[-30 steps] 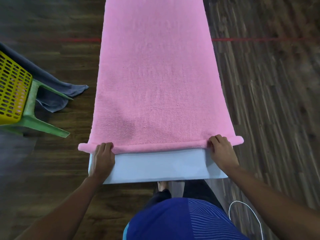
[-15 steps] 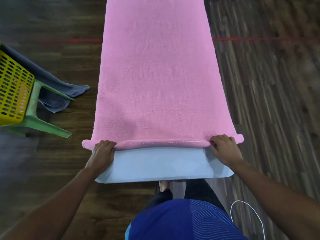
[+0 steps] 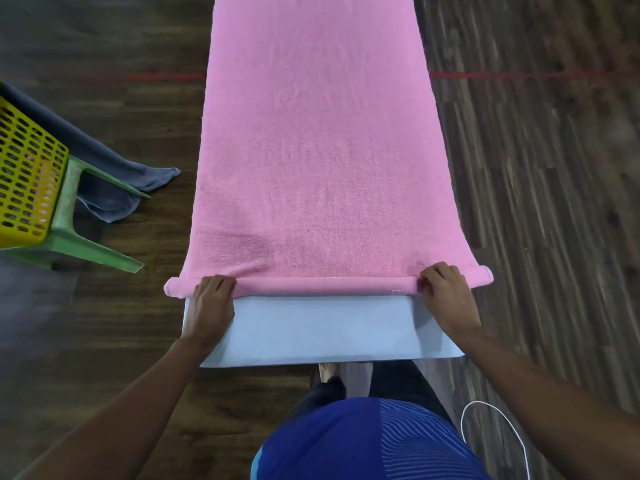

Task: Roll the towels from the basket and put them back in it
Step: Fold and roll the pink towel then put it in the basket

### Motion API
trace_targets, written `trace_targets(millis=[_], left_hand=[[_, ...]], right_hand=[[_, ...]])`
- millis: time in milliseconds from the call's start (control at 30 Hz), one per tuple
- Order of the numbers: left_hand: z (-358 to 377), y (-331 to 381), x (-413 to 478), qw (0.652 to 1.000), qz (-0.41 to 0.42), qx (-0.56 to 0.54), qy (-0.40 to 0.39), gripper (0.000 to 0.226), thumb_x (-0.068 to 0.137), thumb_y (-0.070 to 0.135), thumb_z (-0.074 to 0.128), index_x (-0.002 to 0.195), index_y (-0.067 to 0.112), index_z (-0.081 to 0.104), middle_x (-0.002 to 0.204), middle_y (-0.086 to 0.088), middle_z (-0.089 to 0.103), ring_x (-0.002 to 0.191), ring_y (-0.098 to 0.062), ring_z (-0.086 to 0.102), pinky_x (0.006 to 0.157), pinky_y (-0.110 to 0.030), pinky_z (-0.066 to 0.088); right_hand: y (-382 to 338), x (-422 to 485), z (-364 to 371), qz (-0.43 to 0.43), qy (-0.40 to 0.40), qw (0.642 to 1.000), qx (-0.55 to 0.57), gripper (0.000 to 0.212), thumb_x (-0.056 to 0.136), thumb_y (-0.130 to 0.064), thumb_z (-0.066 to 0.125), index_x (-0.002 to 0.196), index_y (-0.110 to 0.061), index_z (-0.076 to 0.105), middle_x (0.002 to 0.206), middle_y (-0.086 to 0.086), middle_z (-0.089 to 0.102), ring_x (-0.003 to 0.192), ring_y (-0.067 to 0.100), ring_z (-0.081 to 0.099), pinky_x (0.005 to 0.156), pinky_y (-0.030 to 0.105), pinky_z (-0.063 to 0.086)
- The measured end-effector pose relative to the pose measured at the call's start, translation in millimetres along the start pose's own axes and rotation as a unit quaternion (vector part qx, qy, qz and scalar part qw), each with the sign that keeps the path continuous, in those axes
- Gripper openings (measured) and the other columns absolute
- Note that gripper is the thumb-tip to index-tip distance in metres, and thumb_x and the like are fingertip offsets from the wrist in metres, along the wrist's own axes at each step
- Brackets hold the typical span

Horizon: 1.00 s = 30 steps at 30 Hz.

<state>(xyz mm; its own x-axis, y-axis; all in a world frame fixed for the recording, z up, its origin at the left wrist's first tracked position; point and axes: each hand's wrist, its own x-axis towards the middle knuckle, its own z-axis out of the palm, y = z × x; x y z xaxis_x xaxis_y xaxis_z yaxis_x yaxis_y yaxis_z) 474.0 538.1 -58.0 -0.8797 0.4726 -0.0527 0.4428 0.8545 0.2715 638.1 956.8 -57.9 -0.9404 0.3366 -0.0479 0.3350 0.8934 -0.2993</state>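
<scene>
A long pink towel (image 3: 318, 150) lies flat along a narrow pale blue table (image 3: 322, 327) and runs away from me. Its near end is turned into a thin roll across the table's width. My left hand (image 3: 211, 306) grips the left part of that roll with curled fingers. My right hand (image 3: 446, 296) grips the right part the same way. The roll's two ends stick out past my hands and over the table's sides. A yellow perforated basket (image 3: 27, 181) stands at the left edge of the view.
The basket rests on a green plastic stool (image 3: 86, 244). A grey-blue towel (image 3: 121, 188) hangs from behind the basket down to the dark wooden floor (image 3: 536, 202). A white cable (image 3: 498, 431) loops on the floor at my lower right.
The rolled edge has moved away from me along the table, baring more of the pale blue top. Both hands travelled forward with it, and the roll is a little thicker.
</scene>
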Motion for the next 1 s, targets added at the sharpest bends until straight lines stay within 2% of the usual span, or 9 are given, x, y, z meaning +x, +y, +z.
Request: trace_targets(millis=[133,333,500,567,633,700,800,933,1000], left_hand=[[2.6,-2.6,-5.8,0.999,0.017,0.015,-0.026,0.046,0.071,-0.009,0.069,0.116,-0.005,0.062,0.107,-0.022,0.065,0.098,-0.037,0.061,0.085,-0.051,0.052],[-11.0,1.5,13.4,0.998,-0.014,0.0,-0.059,0.019,0.078,0.004,0.061,0.093,-0.001,0.071,0.087,-0.017,0.069,0.08,-0.035,0.06,0.075,-0.047,0.05],[-12.8,-4.8,17.0,0.993,-0.032,-0.025,-0.108,0.027,0.085,0.017,0.05,0.087,0.001,0.072,0.085,-0.009,0.06,0.083,-0.025,0.049,0.075,-0.043,0.046],[-11.1,-4.6,18.7,0.995,-0.054,-0.027,-0.074,0.017,0.086,0.008,0.058,0.096,0.002,0.069,0.092,-0.01,0.054,0.089,-0.026,0.045,0.08,-0.047,0.044],[-9.0,-4.6,20.9,0.997,-0.067,0.016,-0.028,0.018,0.084,0.005,0.061,0.102,0.007,0.064,0.096,-0.012,0.053,0.091,-0.031,0.047,0.085,-0.052,0.038],[-8.4,-4.2,23.6,0.996,-0.068,0.051,0.005,0.014,0.082,0.002,0.062,0.095,0.008,0.061,0.093,-0.012,0.055,0.089,-0.033,0.049,0.084,-0.051,0.035],[-5.0,-0.6,24.3,0.999,-0.042,0.014,0.019,0.015,0.08,-0.006,0.063,0.091,0.003,0.064,0.087,-0.013,0.061,0.081,-0.037,0.053,0.074,-0.048,0.041],[4.6,0.9,8.8,1.0,0.001,0.008,0.007,0.046,0.07,-0.009,0.066,0.115,-0.001,0.062,0.11,-0.018,0.062,0.098,-0.035,0.055,0.084,-0.05,0.049],[3.9,1.4,9.3,1.0,-0.009,0.003,0.008,0.043,0.076,-0.008,0.066,0.118,0.0,0.063,0.113,-0.017,0.064,0.102,-0.035,0.057,0.087,-0.05,0.049]], right_hand=[[2.7,-12.2,4.4,-0.033,-0.04,0.998,-0.021,0.043,0.066,0.002,0.072,0.107,-0.005,0.062,0.107,0.011,0.064,0.095,0.032,0.057,0.086,0.043,0.046],[2.0,11.1,-9.7,-0.003,-0.098,0.993,-0.063,0.022,0.086,-0.017,0.059,0.108,-0.017,0.065,0.101,0.002,0.068,0.093,0.027,0.057,0.083,0.041,0.038],[3.9,18.7,-18.5,0.048,-0.197,0.979,-0.017,0.04,0.085,-0.036,0.034,0.113,-0.023,0.06,0.097,0.003,0.067,0.094,0.027,0.056,0.084,0.04,0.033],[3.3,18.5,-16.1,0.059,-0.154,0.986,0.009,0.025,0.088,-0.028,0.047,0.109,-0.018,0.055,0.098,0.005,0.063,0.093,0.03,0.055,0.083,0.042,0.036],[5.8,18.4,-11.8,0.038,-0.066,0.995,-0.058,0.02,0.085,-0.016,0.061,0.104,-0.012,0.058,0.099,0.009,0.058,0.09,0.034,0.051,0.08,0.045,0.037],[7.0,18.6,-7.8,0.009,-0.008,0.996,-0.085,0.01,0.085,-0.012,0.057,0.094,-0.009,0.061,0.092,0.01,0.058,0.083,0.034,0.05,0.073,0.045,0.037],[5.8,15.7,-1.2,-0.027,-0.005,0.999,-0.041,0.012,0.08,-0.004,0.055,0.091,-0.006,0.061,0.089,0.01,0.059,0.078,0.034,0.051,0.067,0.043,0.041],[5.8,6.9,6.0,-0.046,-0.026,0.997,-0.05,0.033,0.075,-0.005,0.06,0.109,-0.004,0.06,0.107,0.012,0.062,0.095,0.032,0.055,0.086,0.042,0.044],[4.2,9.7,4.6,-0.024,-0.022,0.998,-0.051,0.031,0.08,-0.003,0.062,0.111,-0.005,0.062,0.11,0.011,0.065,0.101,0.033,0.058,0.091,0.041,0.04]])
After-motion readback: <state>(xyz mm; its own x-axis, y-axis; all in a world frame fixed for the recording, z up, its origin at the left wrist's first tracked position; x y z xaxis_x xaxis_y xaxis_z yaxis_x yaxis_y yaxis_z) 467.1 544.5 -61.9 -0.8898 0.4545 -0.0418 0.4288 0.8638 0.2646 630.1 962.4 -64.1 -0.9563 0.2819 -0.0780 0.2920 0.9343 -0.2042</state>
